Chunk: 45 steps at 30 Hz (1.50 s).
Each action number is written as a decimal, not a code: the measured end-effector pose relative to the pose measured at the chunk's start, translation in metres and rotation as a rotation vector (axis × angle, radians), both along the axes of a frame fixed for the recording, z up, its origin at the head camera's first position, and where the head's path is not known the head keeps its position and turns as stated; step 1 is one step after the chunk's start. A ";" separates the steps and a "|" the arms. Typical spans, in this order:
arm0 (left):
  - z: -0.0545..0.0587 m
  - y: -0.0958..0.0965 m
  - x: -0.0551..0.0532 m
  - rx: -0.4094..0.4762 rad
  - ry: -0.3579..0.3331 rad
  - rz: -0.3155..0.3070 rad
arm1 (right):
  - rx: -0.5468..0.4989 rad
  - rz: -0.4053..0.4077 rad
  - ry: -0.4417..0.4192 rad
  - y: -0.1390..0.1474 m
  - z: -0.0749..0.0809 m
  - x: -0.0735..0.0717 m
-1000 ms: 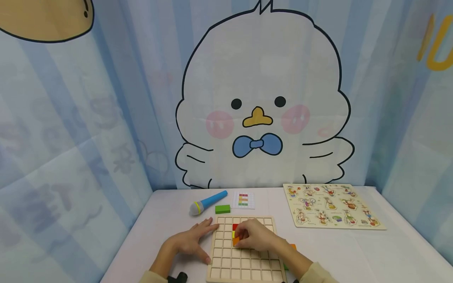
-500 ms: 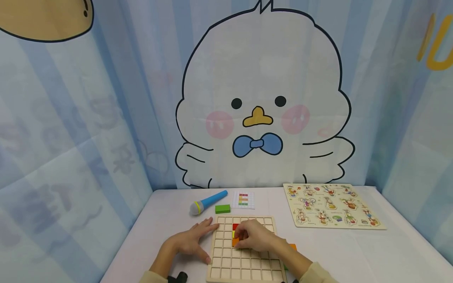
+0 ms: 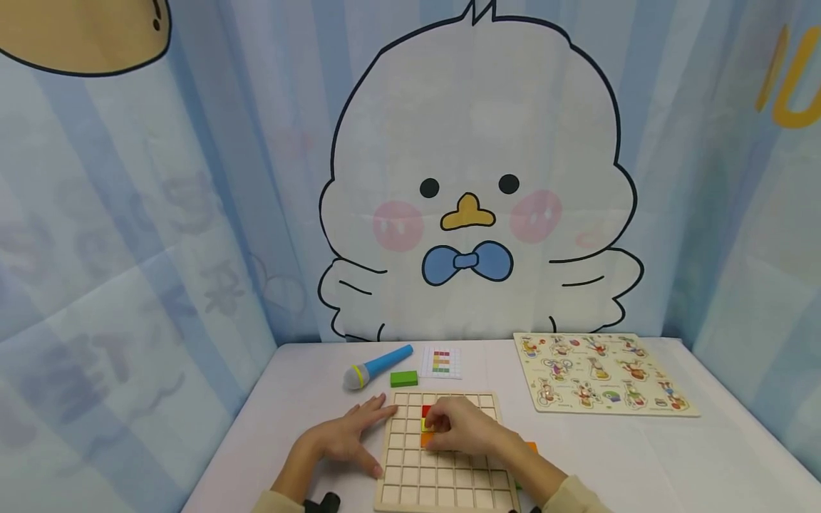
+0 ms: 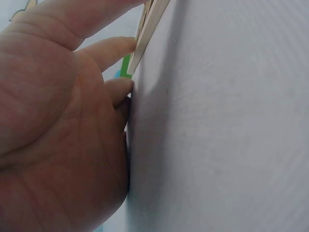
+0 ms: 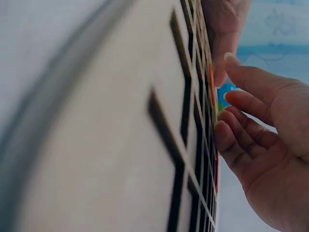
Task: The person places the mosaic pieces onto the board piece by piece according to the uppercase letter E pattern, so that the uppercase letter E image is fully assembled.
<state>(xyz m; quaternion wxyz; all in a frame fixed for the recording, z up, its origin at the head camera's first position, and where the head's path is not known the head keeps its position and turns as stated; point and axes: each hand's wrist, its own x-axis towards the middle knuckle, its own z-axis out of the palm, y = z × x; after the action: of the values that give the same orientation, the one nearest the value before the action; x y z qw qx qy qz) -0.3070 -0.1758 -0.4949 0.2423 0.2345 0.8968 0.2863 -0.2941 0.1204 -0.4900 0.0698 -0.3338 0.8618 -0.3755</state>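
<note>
A wooden grid board [image 3: 410,476] lies on the table. My left hand [image 3: 346,433] steadies its left edge, fingers spread and thumb on the near part of that side. My right hand [image 3: 467,429] hovers low over the board's middle with bent, relaxed fingers. Its thumb and forefinger are apart at the orange block [image 3: 426,441], which sits in the grid. Nothing shows between the fingertips in the right wrist view. Beyond the orange block are a yellow block [image 3: 425,426] and a red block [image 3: 426,411] in the same column. The right hand hides part of this row.
Behind the board lie a green block [image 3: 403,379], a toy microphone [image 3: 377,368] and a pattern card [image 3: 441,363] with coloured squares. An animal picture board [image 3: 603,374] is at the back right. Another orange block [image 3: 532,447] shows partly past the right forearm.
The orange block was slightly tilted in the right fingers and now lies flat in the grid. The right thumb and forefinger have loosened from it. My left hand has stayed still.
</note>
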 end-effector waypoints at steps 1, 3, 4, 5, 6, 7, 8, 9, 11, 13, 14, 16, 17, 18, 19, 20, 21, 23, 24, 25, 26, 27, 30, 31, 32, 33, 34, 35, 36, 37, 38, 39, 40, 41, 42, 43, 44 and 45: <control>0.000 0.000 0.000 0.000 0.000 -0.001 | -0.006 -0.006 -0.005 0.001 0.001 0.000; 0.000 0.001 0.000 -0.001 -0.001 0.000 | -0.028 -0.009 -0.004 0.004 0.004 0.000; 0.001 0.001 0.000 -0.001 -0.003 0.002 | -0.041 -0.011 -0.008 0.006 0.006 0.000; 0.001 0.001 0.000 -0.002 -0.005 0.004 | -0.053 -0.012 -0.002 0.008 0.007 0.000; 0.001 0.002 0.000 -0.004 -0.007 0.006 | -0.064 -0.018 -0.001 0.011 0.009 0.000; 0.000 0.002 0.000 -0.005 -0.011 0.008 | -0.074 -0.025 0.003 0.014 0.011 0.000; 0.000 0.002 0.000 -0.006 -0.015 0.012 | -0.088 -0.029 0.009 0.017 0.013 -0.001; 0.000 0.002 0.000 -0.007 -0.017 0.015 | -0.101 -0.036 0.013 0.020 0.015 -0.001; -0.001 0.002 -0.001 -0.007 -0.020 0.018 | -0.123 -0.055 0.016 0.027 0.019 0.000; -0.002 0.002 -0.001 -0.003 -0.024 0.020 | -0.138 -0.082 -0.001 0.034 0.023 0.000; -0.002 0.002 -0.002 -0.002 -0.025 0.021 | -0.143 -0.094 -0.010 0.038 0.024 0.001; -0.003 0.001 -0.002 0.001 -0.026 0.020 | -0.139 -0.127 -0.031 0.044 0.025 0.001; -0.003 0.001 -0.002 0.002 -0.028 0.021 | -0.136 -0.147 -0.042 0.047 0.025 0.001; -0.003 0.001 -0.001 0.004 -0.028 0.021 | -0.136 -0.163 -0.047 0.050 0.026 0.001; -0.002 0.001 -0.001 0.003 -0.025 0.020 | -0.136 -0.177 -0.048 0.053 0.026 0.000; -0.002 0.001 -0.001 0.002 -0.023 0.019 | -0.137 -0.190 -0.048 0.056 0.026 0.000; -0.002 0.001 -0.001 0.002 -0.021 0.019 | -0.140 -0.200 -0.046 0.058 0.026 -0.001; -0.001 0.001 -0.001 0.002 -0.017 0.016 | -0.142 -0.217 -0.039 0.063 0.026 -0.001; -0.001 0.001 -0.001 0.002 -0.015 0.014 | -0.143 -0.220 -0.038 0.065 0.026 -0.001; -0.001 0.001 -0.001 0.002 -0.014 0.014 | -0.143 -0.223 -0.039 0.066 0.026 -0.001; -0.001 0.001 -0.001 0.004 -0.016 0.013 | -0.142 -0.225 -0.041 0.068 0.026 -0.001; -0.001 0.001 -0.001 0.003 -0.015 0.012 | -0.138 -0.226 -0.041 0.070 0.026 -0.001; 0.000 0.001 -0.002 0.006 -0.015 0.014 | -0.128 -0.228 -0.051 0.074 0.026 -0.002; 0.000 0.001 -0.002 0.008 -0.015 0.014 | -0.123 -0.230 -0.051 0.076 0.026 -0.003; 0.000 0.001 -0.002 0.008 -0.014 0.015 | -0.117 -0.230 -0.050 0.077 0.026 -0.003; 0.000 0.000 -0.002 0.009 -0.014 0.014 | -0.114 -0.230 -0.050 0.079 0.026 -0.003; 0.000 0.000 -0.002 0.011 -0.015 0.014 | -0.112 -0.230 -0.052 0.081 0.026 -0.003; 0.000 0.000 -0.003 0.014 -0.017 0.013 | -0.110 -0.229 -0.054 0.083 0.027 -0.003; 0.000 0.000 -0.003 0.016 -0.018 0.011 | -0.110 -0.227 -0.057 0.085 0.028 -0.003; -0.001 0.000 -0.003 0.017 -0.019 0.008 | -0.109 -0.224 -0.062 0.088 0.028 -0.002; -0.001 0.000 -0.003 0.018 -0.019 0.007 | -0.112 -0.220 -0.073 0.090 0.029 -0.002; -0.001 0.001 -0.003 0.020 -0.021 0.005 | -0.114 -0.215 -0.085 0.093 0.030 -0.001; -0.002 0.001 -0.003 0.021 -0.020 0.004 | -0.113 -0.208 -0.099 0.096 0.031 -0.001; -0.002 0.001 -0.003 0.021 -0.020 0.003 | -0.111 -0.200 -0.110 0.098 0.031 -0.001; -0.002 0.001 -0.003 0.019 -0.019 0.004 | -0.106 -0.191 -0.118 0.101 0.031 -0.001; -0.001 0.001 -0.003 0.018 -0.020 0.005 | -0.100 -0.181 -0.127 0.104 0.031 -0.001; -0.001 0.001 -0.003 0.016 -0.019 0.006 | -0.094 -0.171 -0.130 0.107 0.031 -0.001; -0.001 0.001 -0.003 0.014 -0.019 0.007 | -0.086 -0.161 -0.129 0.110 0.031 -0.001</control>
<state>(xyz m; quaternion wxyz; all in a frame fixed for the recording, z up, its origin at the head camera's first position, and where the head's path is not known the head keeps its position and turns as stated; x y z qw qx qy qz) -0.3096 -0.1751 -0.4960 0.2483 0.2304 0.8932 0.2957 -0.2950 0.2303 -0.4587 0.0805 -0.2415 0.8626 -0.4371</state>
